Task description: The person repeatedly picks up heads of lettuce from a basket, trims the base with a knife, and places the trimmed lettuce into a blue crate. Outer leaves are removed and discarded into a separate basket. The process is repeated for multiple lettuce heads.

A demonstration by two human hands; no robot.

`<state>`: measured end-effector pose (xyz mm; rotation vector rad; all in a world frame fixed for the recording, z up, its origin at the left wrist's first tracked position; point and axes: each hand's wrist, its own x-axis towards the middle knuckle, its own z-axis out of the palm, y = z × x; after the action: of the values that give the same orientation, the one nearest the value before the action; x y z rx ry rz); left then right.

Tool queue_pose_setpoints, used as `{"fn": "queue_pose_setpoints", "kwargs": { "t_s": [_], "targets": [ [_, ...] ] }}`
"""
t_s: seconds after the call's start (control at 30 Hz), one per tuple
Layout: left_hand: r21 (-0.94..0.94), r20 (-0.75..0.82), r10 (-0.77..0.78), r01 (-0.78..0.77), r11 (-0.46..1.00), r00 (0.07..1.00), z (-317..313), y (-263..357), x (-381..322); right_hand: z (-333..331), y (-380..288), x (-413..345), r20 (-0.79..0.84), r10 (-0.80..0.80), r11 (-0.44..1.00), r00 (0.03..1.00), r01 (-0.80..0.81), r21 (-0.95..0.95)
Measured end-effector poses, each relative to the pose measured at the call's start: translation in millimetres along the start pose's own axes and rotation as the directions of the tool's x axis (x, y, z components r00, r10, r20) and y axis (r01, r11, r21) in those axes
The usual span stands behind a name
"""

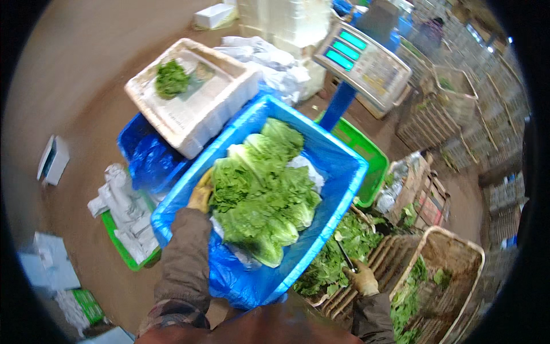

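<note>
My left hand (200, 192), in a yellowish glove, reaches into a crate lined with blue plastic (339, 172). It rests against the left side of several heads of green leafy lettuce (266, 193) piled in the crate. The leaves hide part of its fingers, so whether it grips a head is unclear. Lower right, my gloved right hand (364, 277) is closed around a knife (345, 256), its blade pointing up and left. Beneath the knife lies a heap of loose lettuce leaves (359, 232), beside a slatted crate side (382, 253).
A white foam box (193, 124) holding one lettuce (172, 79) sits above a blue-lined bin (150, 167). Behind the crate rises a weighing scale display (365, 64) near a green tray (369, 172). A plastic crate with leaves (455, 249) stands at right. White bags (129, 210) lie left.
</note>
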<state>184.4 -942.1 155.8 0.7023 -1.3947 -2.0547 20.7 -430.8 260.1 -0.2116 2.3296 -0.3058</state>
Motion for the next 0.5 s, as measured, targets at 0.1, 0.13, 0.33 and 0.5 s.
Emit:
{"fn": "queue_pose_setpoints", "kwargs": {
  "t_s": [0.1,0.13,0.33,0.5],
  "targets": [
    [0.418,-0.018,0.170,-0.147,0.897,0.985,39,28,6,-2,14,-31,0.052,0.143,0.990,0.988,-0.144,0.003],
    [0.629,-0.108,0.368,-0.223,0.745,0.924,45,37,-11,-6,22,-34,0.186,0.144,0.980,0.972,-0.166,0.111],
    [0.871,0.256,0.481,0.016,-0.491,0.839,86,-112,5,102,183,-100,0.209,0.116,0.976,0.971,-0.151,0.157],
    [0.691,0.214,0.096,-0.081,-0.718,0.972,8,-88,31,46,280,-203,0.275,0.194,0.851,0.942,-0.301,0.431]
  ]
}}
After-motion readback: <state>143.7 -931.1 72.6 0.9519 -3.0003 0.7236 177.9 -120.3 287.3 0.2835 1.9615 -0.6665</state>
